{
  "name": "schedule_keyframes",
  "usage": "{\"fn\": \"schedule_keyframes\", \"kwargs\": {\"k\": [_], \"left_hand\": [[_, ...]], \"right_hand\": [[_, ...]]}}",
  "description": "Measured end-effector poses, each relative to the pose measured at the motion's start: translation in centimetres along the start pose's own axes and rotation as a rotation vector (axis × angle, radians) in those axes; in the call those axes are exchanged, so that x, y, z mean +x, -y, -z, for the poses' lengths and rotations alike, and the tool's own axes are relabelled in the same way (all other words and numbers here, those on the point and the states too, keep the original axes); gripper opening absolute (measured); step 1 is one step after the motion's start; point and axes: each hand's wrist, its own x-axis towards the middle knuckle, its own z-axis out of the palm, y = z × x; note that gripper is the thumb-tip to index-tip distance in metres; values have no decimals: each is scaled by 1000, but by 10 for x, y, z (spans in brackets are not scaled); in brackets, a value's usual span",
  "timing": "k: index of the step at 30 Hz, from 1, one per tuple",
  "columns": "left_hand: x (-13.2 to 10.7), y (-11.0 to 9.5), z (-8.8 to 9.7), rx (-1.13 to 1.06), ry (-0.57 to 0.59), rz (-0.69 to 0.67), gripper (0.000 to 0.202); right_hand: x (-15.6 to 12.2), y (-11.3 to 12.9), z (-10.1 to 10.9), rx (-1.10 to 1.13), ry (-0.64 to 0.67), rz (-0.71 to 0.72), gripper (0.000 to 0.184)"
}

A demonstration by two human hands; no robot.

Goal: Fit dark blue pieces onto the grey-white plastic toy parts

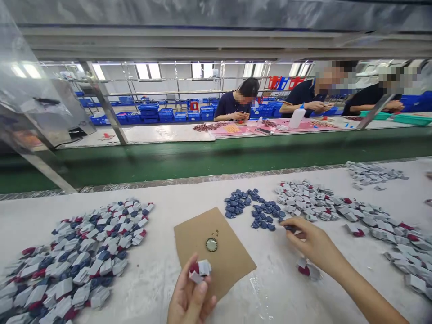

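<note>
Low in the view, my left hand (191,297) pinches a small white-and-red piece (204,267) between thumb and fingers, over the near edge of a brown cardboard sheet (236,265). A bottle cap (211,244) lies on the cardboard, with a few dark specks beside it. To the right, my right hand (312,240) has thumb and fingertips closed on a small dark blue piece (290,228), at the near edge of a pile of blue pieces (268,212). Under that hand, a white-and-red piece (304,270) rests on the table, partly hidden.
A large heap of white pieces with red and blue parts (91,243) covers the left. More white-and-red pieces (307,198) spread along the right. Across a green floor strip (189,157), several people work at another table with a white bottle (297,119). Metal posts (108,108) stand between.
</note>
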Motion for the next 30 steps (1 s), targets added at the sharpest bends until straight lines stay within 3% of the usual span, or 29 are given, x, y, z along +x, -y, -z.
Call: {"fn": "schedule_keyframes", "kwargs": {"k": [3,6,8,12,16,19,24,26,30], "left_hand": [[-4,-1,-1,3,72,-55,62],[-8,-3,-2,18,117,-146,56],[-9,-6,-1,20,128,-164,49],[-10,-15,4,-89,133,-3,46],[-9,-19,11,-251,110,173,43],[-6,-17,14,-342,96,189,36],[-5,-14,17,-340,-1,196,23],[-5,-16,17,-311,-79,180,17],[-8,-23,18,-281,-150,110,18]], "right_hand": [[-14,25,-2,141,4,-32,30],[-28,67,-7,343,69,-59,36],[-31,95,-8,431,155,-19,29],[-25,131,-12,529,297,138,17],[-24,144,-22,568,343,83,23],[-29,152,-28,598,360,22,22],[-23,157,-33,656,315,106,18],[-15,153,-36,551,230,189,22],[3,141,-51,132,113,426,28]]}}
